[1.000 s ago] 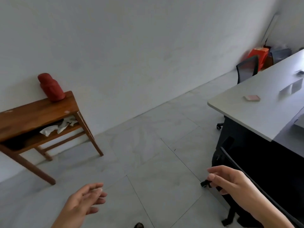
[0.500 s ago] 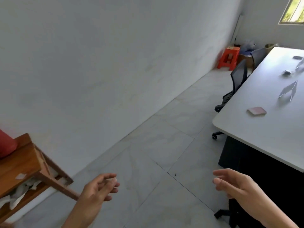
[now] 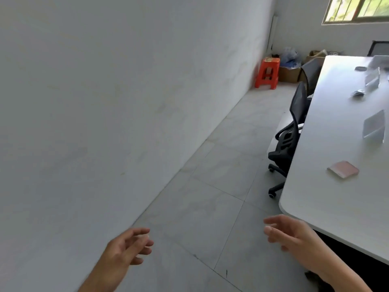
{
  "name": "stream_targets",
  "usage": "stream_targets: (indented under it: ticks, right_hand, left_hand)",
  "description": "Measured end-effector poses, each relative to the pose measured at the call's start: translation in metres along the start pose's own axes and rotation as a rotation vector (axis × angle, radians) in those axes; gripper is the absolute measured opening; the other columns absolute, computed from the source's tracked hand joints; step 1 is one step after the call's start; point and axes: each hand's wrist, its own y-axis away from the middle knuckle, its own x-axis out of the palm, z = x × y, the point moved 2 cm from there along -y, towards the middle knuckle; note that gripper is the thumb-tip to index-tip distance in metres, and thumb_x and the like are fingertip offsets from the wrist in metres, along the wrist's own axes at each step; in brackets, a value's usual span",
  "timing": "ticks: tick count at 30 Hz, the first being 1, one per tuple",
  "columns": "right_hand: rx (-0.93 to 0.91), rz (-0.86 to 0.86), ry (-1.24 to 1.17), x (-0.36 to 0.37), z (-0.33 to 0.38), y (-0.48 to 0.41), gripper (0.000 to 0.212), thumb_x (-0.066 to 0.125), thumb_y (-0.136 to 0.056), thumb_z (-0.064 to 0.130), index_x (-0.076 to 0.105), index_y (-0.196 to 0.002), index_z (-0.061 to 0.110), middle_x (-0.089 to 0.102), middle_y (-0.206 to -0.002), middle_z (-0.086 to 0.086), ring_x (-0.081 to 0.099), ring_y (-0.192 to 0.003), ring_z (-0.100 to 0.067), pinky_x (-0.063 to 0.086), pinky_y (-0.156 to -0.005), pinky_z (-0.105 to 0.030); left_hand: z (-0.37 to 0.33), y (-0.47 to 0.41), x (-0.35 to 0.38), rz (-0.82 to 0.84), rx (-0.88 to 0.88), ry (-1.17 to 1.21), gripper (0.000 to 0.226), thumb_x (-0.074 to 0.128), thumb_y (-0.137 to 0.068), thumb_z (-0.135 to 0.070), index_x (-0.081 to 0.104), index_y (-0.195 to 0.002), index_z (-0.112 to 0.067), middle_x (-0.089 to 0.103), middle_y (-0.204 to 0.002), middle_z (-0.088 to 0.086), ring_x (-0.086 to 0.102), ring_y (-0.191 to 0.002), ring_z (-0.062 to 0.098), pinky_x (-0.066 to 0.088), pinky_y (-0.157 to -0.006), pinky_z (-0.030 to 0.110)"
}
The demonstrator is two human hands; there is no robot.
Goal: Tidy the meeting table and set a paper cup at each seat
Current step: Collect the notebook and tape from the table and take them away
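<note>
Tiled floor (image 3: 200, 218), table (image 3: 328, 207) beside right hand (image 3: 290, 234), left hand (image 3: 126, 247) apart, both slack, empty

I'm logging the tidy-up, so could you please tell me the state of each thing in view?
Left hand: open, empty.
Right hand: open, empty.
Near office chair: upright, tucked against the table.
Pink pad: lying flat on the table.
Orange stool: upright.

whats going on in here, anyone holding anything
A person is at the corner of the white meeting table, with nothing in either hand. The left hand and right hand hover open, touching nothing. A flat pink item and a clear stand sit on the table, and a black chair is tucked at its side. No paper cups are in view.
</note>
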Motion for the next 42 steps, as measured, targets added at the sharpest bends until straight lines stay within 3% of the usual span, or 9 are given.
stream_targets:
  ticks: [2, 4, 11, 17, 23, 29, 33, 38, 42]
  right_hand:
    - [-0.018, 0.010, 0.053, -0.011, 0.019, -0.039, 0.016, 0.069, -0.085, 0.037, 0.066, -0.100, 0.034, 0.074, -0.088, 0.008, 0.069, -0.078, -0.003, 0.050, -0.068, -0.020]
    - [-0.045, 0.017, 0.038, -0.021, 0.038, -0.070, 0.015, 0.068, -0.085, 0.036, 0.066, -0.100, 0.036, 0.074, -0.090, 0.008, 0.068, -0.077, -0.001, 0.048, -0.064, -0.015]
    - [0.083, -0.123, -0.043, -0.053, 0.037, -0.174, 0.013, 0.070, -0.085, 0.022, 0.069, -0.098, 0.025, 0.074, -0.082, -0.002, 0.067, -0.067, -0.005, 0.050, -0.062, -0.026]
    - [0.231, -0.235, -0.081, -0.074, 0.046, -0.256, 0.014, 0.072, -0.083, 0.025, 0.069, -0.097, 0.027, 0.073, -0.084, 0.000, 0.067, -0.065, -0.002, 0.048, -0.060, -0.015]
    - [0.344, -0.414, -0.163, -0.120, 0.046, -0.293, 0.014, 0.072, -0.084, 0.025, 0.070, -0.098, 0.027, 0.074, -0.087, 0.000, 0.070, -0.074, -0.008, 0.046, -0.061, -0.015]
    - [0.518, -0.545, -0.318, -0.163, -0.006, -0.322, 0.011, 0.068, -0.087, 0.024, 0.068, -0.098, 0.026, 0.073, -0.091, -0.002, 0.071, -0.081, -0.016, 0.051, -0.060, -0.021]
    - [0.635, -0.780, -0.327, -0.220, -0.076, -0.362, 0.019, 0.068, -0.087, 0.027, 0.068, -0.104, 0.019, 0.073, -0.091, -0.001, 0.070, -0.083, -0.018, 0.053, -0.070, -0.030]
    - [0.907, -1.000, -0.155, -0.285, -0.164, -0.411, 0.041, 0.063, -0.087, 0.034, 0.058, -0.123, 0.016, 0.064, -0.119, -0.010, 0.060, -0.101, -0.029, 0.047, -0.084, -0.037]
    - [1.131, -1.049, -0.022, -0.311, -0.209, -0.432, 0.063, 0.067, -0.080, 0.040, 0.046, -0.135, 0.018, 0.045, -0.139, -0.015, 0.043, -0.121, -0.038, 0.043, -0.096, -0.047]
  left_hand:
    - [-0.012, -0.044, -0.001, -0.044, 0.020, 0.030, 0.011, 0.062, -0.091, -0.014, 0.068, -0.098, -0.010, 0.075, -0.088, 0.015, 0.071, -0.081, 0.029, 0.053, -0.071, 0.040]
    - [-0.018, -0.082, -0.002, -0.072, -0.002, 0.049, 0.015, 0.055, -0.094, -0.006, 0.068, -0.098, -0.008, 0.075, -0.087, 0.017, 0.070, -0.082, 0.032, 0.052, -0.070, 0.041]
    - [-0.047, -0.245, 0.027, 0.051, -0.054, -0.017, 0.013, 0.056, -0.093, -0.005, 0.069, -0.094, -0.009, 0.076, -0.077, 0.011, 0.070, -0.080, 0.033, 0.051, -0.069, 0.039]
    - [-0.113, -0.398, 0.063, 0.182, 0.015, -0.054, 0.012, 0.057, -0.092, -0.003, 0.068, -0.096, -0.005, 0.074, -0.085, 0.018, 0.067, -0.078, 0.034, 0.049, -0.066, 0.037]
    - [-0.189, -0.506, 0.152, 0.441, 0.075, -0.193, 0.010, 0.059, -0.091, -0.004, 0.068, -0.095, -0.008, 0.075, -0.076, 0.009, 0.068, -0.080, 0.031, 0.050, -0.066, 0.036]
    - [-0.235, -0.568, 0.272, 0.651, 0.117, -0.300, 0.012, 0.058, -0.091, -0.004, 0.068, -0.097, -0.009, 0.076, -0.076, 0.008, 0.069, -0.079, 0.028, 0.051, -0.067, 0.035]
    - [-0.259, -0.595, 0.349, 0.735, 0.135, -0.390, 0.013, 0.058, -0.092, -0.005, 0.068, -0.099, -0.009, 0.077, -0.079, 0.006, 0.070, -0.081, 0.028, 0.052, -0.068, 0.035]
    - [-0.307, -0.617, 0.434, 0.861, 0.187, -0.506, 0.014, 0.059, -0.091, -0.005, 0.068, -0.099, -0.012, 0.077, -0.084, 0.009, 0.070, -0.088, 0.033, 0.051, -0.069, 0.033]
    - [-0.331, -0.623, 0.480, 0.915, 0.208, -0.536, 0.013, 0.060, -0.091, -0.013, 0.069, -0.101, -0.017, 0.076, -0.090, 0.010, 0.071, -0.085, 0.022, 0.053, -0.073, 0.033]
